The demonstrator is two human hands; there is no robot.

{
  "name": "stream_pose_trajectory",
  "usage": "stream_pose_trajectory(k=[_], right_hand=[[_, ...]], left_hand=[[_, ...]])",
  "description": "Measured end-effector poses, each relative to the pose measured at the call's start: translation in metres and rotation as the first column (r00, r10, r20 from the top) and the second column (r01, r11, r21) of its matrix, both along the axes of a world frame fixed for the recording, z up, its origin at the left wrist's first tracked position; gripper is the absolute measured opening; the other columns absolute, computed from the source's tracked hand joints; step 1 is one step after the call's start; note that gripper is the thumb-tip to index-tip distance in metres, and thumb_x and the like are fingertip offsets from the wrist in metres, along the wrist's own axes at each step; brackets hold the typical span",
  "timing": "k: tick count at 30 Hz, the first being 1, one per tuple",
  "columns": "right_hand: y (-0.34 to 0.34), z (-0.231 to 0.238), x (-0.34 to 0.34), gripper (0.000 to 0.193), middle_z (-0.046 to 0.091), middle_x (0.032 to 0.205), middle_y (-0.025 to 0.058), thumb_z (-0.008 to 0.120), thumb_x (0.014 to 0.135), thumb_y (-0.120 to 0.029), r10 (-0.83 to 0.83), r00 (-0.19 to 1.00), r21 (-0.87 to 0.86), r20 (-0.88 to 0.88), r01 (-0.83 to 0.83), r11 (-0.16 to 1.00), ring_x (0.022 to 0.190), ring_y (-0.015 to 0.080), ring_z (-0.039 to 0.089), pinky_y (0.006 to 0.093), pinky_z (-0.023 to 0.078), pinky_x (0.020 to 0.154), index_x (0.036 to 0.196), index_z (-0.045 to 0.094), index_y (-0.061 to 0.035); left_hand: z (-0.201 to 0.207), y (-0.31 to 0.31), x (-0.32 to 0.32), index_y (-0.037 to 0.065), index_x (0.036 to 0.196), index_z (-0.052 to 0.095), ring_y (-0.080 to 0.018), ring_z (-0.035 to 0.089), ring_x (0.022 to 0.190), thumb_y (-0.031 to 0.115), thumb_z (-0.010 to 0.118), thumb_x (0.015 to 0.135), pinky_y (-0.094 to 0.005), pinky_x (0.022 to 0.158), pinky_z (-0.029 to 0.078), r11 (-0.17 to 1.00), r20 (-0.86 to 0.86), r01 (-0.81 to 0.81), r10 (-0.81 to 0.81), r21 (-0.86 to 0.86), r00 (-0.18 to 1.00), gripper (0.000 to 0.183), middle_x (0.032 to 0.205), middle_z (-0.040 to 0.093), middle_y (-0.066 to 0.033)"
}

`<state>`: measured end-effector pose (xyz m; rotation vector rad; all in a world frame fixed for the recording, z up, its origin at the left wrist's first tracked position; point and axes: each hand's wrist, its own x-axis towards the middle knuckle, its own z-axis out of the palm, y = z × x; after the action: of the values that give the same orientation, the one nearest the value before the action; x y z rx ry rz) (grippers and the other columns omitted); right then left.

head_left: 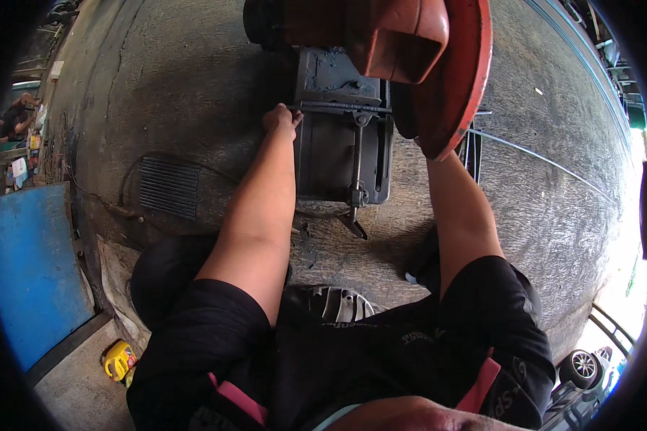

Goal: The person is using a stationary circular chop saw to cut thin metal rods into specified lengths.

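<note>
On concrete (546, 237), the bar (334, 106), judged stiff and light, is laid across the base (326, 161), its left end, an apt hold, gripped by the left hand (279, 121); right hand guard-hidden, fingers undeterminable.

There are two arms (255, 208) and one saw (402, 43). I count one grate (169, 187), one blue board (32, 255), one yellow jug (118, 360)

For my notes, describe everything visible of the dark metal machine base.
The dark metal machine base is boxy, slotted along its right side, resting on rough brownish floor. A metallic screw clamp with bent handle runs along it; a thin dark rod crosses it. A red metal housing hides its far part. The bare left hand is beside its left edge.
</note>
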<state>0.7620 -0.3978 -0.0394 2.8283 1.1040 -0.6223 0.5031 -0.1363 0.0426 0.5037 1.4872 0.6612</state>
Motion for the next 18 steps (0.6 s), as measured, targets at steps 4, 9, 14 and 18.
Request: stream_pose_trajectory(k=[4, 9, 14, 18], right_hand=[[-0.002, 0.000, 0.000, 0.028, 0.063, 0.109, 0.0091, 0.048, 0.086, -0.024, -0.005, 1.000, -0.004, -0.001, 0.005, 1.000, 0.103, 0.0236, 0.060, 0.0323, 0.050, 0.080, 0.108, 0.062, -0.0117], [-0.008, 0.003, 0.003, 0.028, 0.063, 0.109, 0.0091, 0.048, 0.086, -0.024, -0.021, 1.000, -0.023, -0.003, 0.021, 1.000, 0.103, 0.0236, 0.060, 0.0323, 0.050, 0.081, 0.108, 0.062, -0.0117], [-0.003, 0.006, 0.011, 0.029, 0.062, 0.110, 0.0091, 0.048, 0.086, -0.024, -0.056, 0.998, -0.011, -0.009, 0.055, 0.998, 0.103, 0.0236, 0.060, 0.0323, 0.050, 0.081, 0.108, 0.061, -0.0118], [-0.003, 0.008, 0.014, 0.029, 0.062, 0.110, 0.0091, 0.047, 0.086, -0.024, -0.064, 0.998, -0.018, -0.018, 0.063, 0.998, 0.103, 0.0235, 0.060, 0.0323, 0.050, 0.081, 0.109, 0.061, -0.0118]], left_hand=[[0.003, -0.004, -0.005, 0.000, 0.115, 0.047, -0.0258, 0.060, 0.075, 0.012, 0.048, 0.092, -0.0365, 0.066, 0.057, 1.000, 0.074, 0.010, -0.010, 0.007, 0.997, 0.026, 0.095, 0.054, -0.0148], [-0.001, -0.003, -0.008, -0.002, 0.106, 0.048, -0.0257, 0.060, 0.074, 0.009, 0.046, 0.091, -0.0376, 0.067, 0.057, 0.998, 0.112, -0.042, 0.048, -0.051, 0.993, 0.019, 0.090, 0.054, -0.0147], [-0.005, -0.008, -0.015, -0.003, 0.088, 0.054, -0.0223, 0.059, 0.062, 0.004, 0.046, 0.086, -0.0318, 0.058, 0.057, 0.997, 0.147, -0.067, 0.072, -0.040, 0.986, 0.010, 0.078, 0.057, -0.0129], [-0.004, -0.012, -0.019, -0.002, 0.083, 0.053, -0.0214, 0.060, 0.061, 0.004, 0.046, 0.084, -0.0324, 0.057, 0.057, 1.000, 0.165, -0.006, 0.010, -0.029, 0.986, 0.009, 0.074, 0.056, -0.0115]])
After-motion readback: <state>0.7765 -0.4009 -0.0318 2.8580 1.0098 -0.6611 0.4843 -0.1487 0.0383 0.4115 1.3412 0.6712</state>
